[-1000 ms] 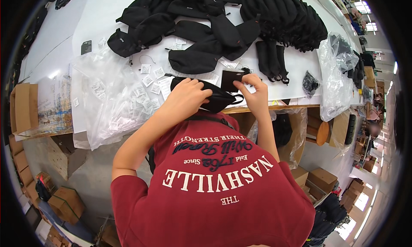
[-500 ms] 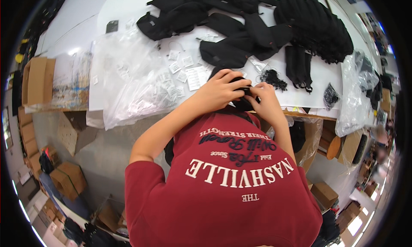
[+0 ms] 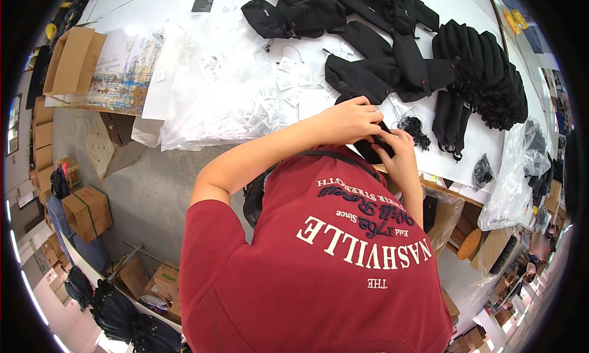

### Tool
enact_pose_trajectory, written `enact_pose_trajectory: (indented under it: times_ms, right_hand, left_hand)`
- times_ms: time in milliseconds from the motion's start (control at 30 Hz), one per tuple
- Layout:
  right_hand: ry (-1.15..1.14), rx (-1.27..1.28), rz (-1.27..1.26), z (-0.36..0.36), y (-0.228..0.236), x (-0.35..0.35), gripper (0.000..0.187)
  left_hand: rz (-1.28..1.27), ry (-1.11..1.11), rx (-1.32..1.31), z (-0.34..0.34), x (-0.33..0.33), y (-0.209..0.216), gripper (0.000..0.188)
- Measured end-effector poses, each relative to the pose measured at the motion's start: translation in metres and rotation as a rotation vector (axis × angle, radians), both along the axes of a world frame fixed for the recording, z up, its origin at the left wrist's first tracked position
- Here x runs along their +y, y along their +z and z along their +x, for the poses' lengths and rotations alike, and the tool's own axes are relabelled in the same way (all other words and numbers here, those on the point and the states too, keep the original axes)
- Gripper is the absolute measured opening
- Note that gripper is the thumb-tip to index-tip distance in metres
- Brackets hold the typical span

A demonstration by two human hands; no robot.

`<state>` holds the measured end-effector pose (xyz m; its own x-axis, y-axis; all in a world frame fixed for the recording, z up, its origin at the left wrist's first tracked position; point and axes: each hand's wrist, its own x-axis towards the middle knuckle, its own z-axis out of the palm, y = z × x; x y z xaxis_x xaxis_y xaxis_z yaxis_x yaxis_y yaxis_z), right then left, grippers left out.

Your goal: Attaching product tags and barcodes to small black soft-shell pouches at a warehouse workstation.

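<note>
Close to my body, at the table's front edge, both hands hold a small black fabric pouch (image 3: 366,151). My left hand (image 3: 350,121) lies over its upper side with bent fingers pressed together, hiding much of it. From the right, my right hand (image 3: 400,151) pinches the pouch between thumb and fingers. What the fingertips grip in detail is hidden. Just beyond the hands lies a loose pile of similar black pouches (image 3: 362,73). A tangle of thin black cords (image 3: 415,133) sits right of my right hand, and white paper tags (image 3: 286,81) are scattered to the left.
Clear plastic bags (image 3: 211,110) cover the table's left part, beside an open cardboard box (image 3: 75,61). At the right are a dense row of black pouches (image 3: 478,70), a small bag of black bits (image 3: 483,172) and a crumpled clear bag (image 3: 512,178) over the edge.
The view has turned, so the table's things sit farther right. Both hands still hold the black pouch; my left fingers have drawn closer together and the pouch shows less above them.
</note>
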<state>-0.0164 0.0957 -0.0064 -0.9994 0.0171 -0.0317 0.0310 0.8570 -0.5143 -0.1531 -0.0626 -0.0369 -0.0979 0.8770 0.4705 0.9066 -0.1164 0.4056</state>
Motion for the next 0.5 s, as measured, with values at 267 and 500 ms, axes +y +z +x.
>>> enact_pose_trajectory:
  times_ms: [267,500]
  right_hand:
    - [-0.124,-0.044,-0.113,0.004,-0.012,-0.011,0.030]
    - [-0.033,-0.027,-0.108,0.005,-0.012,-0.015,0.018]
  left_hand:
    - [0.105,0.539,-0.724,-0.054,-0.010,-0.047,0.014]
    - [-0.501,0.926,-0.076,-0.080,-0.062,-0.124,0.046]
